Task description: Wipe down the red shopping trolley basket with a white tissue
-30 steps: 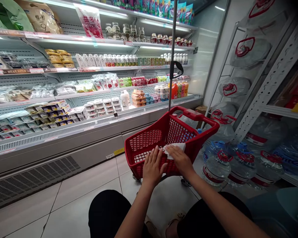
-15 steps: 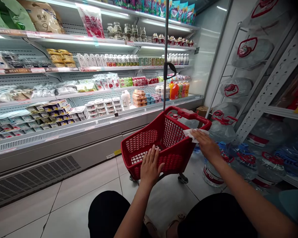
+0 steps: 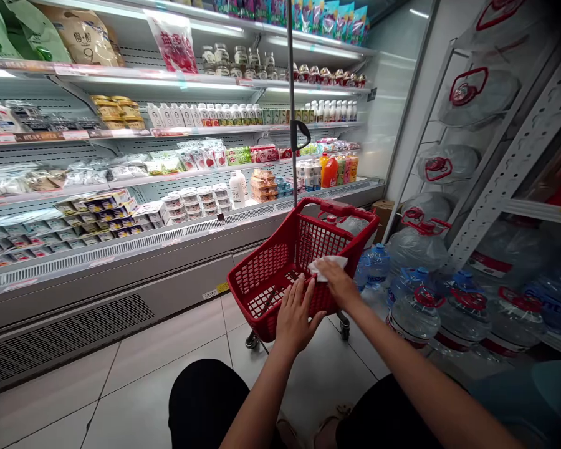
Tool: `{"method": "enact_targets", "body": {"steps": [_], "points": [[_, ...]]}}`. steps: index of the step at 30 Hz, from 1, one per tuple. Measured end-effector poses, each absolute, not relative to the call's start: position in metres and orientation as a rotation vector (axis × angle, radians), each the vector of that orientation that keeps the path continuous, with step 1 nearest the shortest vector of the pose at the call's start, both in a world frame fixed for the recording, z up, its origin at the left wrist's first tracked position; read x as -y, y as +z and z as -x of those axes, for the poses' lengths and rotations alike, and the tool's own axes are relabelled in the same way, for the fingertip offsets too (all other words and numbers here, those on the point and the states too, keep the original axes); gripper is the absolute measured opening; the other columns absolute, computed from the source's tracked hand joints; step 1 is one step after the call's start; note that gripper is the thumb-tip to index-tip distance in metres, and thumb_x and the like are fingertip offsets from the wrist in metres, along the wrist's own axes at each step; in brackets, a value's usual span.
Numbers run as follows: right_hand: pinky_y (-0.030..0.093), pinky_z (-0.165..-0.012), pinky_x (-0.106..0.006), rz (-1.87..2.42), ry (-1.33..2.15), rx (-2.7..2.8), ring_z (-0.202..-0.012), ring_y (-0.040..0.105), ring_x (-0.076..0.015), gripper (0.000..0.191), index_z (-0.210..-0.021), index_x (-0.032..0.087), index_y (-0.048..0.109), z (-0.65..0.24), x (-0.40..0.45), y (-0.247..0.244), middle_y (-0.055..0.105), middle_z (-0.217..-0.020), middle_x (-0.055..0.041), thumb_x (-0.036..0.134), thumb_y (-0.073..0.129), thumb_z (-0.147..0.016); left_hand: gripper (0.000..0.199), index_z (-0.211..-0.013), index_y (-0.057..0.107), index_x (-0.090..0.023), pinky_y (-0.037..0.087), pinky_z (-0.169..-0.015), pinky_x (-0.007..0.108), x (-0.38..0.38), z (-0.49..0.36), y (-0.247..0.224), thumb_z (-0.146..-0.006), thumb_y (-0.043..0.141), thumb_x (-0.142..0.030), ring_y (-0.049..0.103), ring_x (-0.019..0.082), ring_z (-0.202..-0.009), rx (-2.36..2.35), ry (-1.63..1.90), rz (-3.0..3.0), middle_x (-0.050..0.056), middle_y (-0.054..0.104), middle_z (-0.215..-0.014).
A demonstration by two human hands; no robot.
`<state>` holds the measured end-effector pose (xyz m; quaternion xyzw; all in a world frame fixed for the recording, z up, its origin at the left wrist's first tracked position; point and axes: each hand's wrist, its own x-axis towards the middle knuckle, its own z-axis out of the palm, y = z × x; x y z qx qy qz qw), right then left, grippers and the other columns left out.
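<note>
A red plastic shopping cart (image 3: 250, 274) stands in front of me, with perforated walls, dark wheels and a tall grey pole with a black handle (image 3: 300, 135). My left hand (image 3: 295, 315) lies against its near side, fingers stretched out over the rim and holding nothing. Just right of it, my right hand (image 3: 339, 282) holds a white wipe (image 3: 328, 265) against the near rim. Whether it is paper or cloth, I cannot tell. The fingertips of my right hand are partly hidden by the wipe.
An open refrigerated display (image 3: 168, 240) with dairy cups, bottles and bags runs along the left and back. Large water bottles (image 3: 418, 315) with red handles stand at the right, beside a white metal rack (image 3: 500, 168). My knees are close below the cart.
My right hand has slid the wipe leftward along the near rim, from the handle end to near my left hand. The cart has turned slightly and its pole has shifted left.
</note>
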<state>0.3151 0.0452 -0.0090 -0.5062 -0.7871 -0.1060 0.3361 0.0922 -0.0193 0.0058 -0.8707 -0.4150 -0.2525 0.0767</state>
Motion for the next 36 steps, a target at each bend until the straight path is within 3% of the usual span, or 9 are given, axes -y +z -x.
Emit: {"method": "enact_targets", "body": {"steps": [6, 11, 17, 22, 25, 31, 36], "points": [[0.034, -0.126, -0.044, 1.08, -0.168, 2.235, -0.153, 0.035, -0.0177, 0.068, -0.163, 0.026, 0.033, -0.255, -0.018, -0.025, 0.046, -0.162, -0.0055, 0.012, 0.043, -0.097, 0.099, -0.168, 0.001, -0.025, 0.032, -0.126, 0.047, 0.015, -0.075, 0.02, -0.097, 0.062, -0.058, 0.012, 0.027, -0.161, 1.168, -0.755, 2.708, 0.01, 0.006, -0.175], [0.038, -0.124, -0.044, 1.05, -0.246, 2.288, -0.152, 0.038, -0.0176, 0.074, -0.162, 0.028, 0.035, -0.3, -0.028, -0.013, 0.047, -0.161, -0.0024, 0.007, 0.043, -0.092, 0.089, -0.168, 0.003, -0.027, 0.031, -0.126, 0.046, 0.003, -0.026, 0.022, -0.101, 0.056, -0.053, 0.019, 0.026, -0.16, 1.192, -0.657, 2.63, 0.01, 0.018, -0.173], [0.032, -0.127, -0.047, 1.256, -0.34, 2.153, -0.155, 0.03, -0.0181, 0.079, -0.162, 0.028, 0.034, -0.353, -0.063, -0.005, 0.042, -0.165, -0.0011, 0.0, 0.033, -0.088, 0.084, -0.168, 0.001, -0.027, 0.029, -0.126, 0.044, -0.001, 0.012, 0.01, -0.104, 0.042, -0.064, 0.028, 0.024, -0.157, 1.296, -0.567, 2.596, 0.008, 0.025, -0.172], [0.035, -0.124, -0.053, 1.335, -0.313, 2.09, -0.153, 0.037, -0.0218, 0.073, -0.156, 0.023, 0.045, -0.338, -0.083, -0.001, 0.05, -0.159, -0.0069, 0.001, 0.033, -0.088, 0.084, -0.168, 0.0, -0.026, 0.029, -0.126, 0.045, -0.003, -0.006, 0.003, -0.105, 0.041, -0.062, 0.03, 0.024, -0.156, 1.319, -0.629, 2.552, 0.007, 0.028, -0.171], [0.037, -0.124, -0.051, 1.295, -0.299, 2.122, -0.15, 0.042, -0.0212, 0.069, -0.152, 0.023, 0.051, -0.313, -0.076, -0.007, 0.055, -0.154, -0.0056, 0.001, 0.034, -0.089, 0.081, -0.168, -0.002, -0.025, 0.03, -0.126, 0.046, -0.003, -0.021, -0.004, -0.106, 0.039, -0.057, 0.033, 0.024, -0.155, 1.414, -0.72, 2.421, 0.008, 0.03, -0.17], [0.036, -0.125, -0.051, 1.099, -0.19, 2.201, -0.153, 0.035, -0.0197, 0.072, -0.161, 0.025, 0.037, -0.253, -0.016, -0.024, 0.048, -0.16, -0.0046, 0.002, 0.037, -0.093, 0.08, -0.168, -0.004, -0.027, 0.025, -0.126, 0.054, 0.01, -0.046, -0.008, -0.106, 0.033, -0.061, 0.026, 0.028, -0.157, 1.515, -0.821, 2.267, 0.01, 0.022, -0.172], [0.041, -0.122, -0.05, 0.966, -0.11, 2.228, -0.15, 0.042, -0.0205, 0.061, -0.162, 0.029, 0.034, -0.231, 0.032, -0.028, 0.053, -0.156, -0.0054, 0.013, 0.038, -0.103, 0.085, -0.168, -0.004, -0.021, 0.017, -0.129, 0.052, 0.023, -0.06, -0.003, -0.104, 0.029, -0.066, 0.016, 0.027, -0.16, 1.386, -0.834, 2.389, 0.012, 0.014, -0.174]]}}
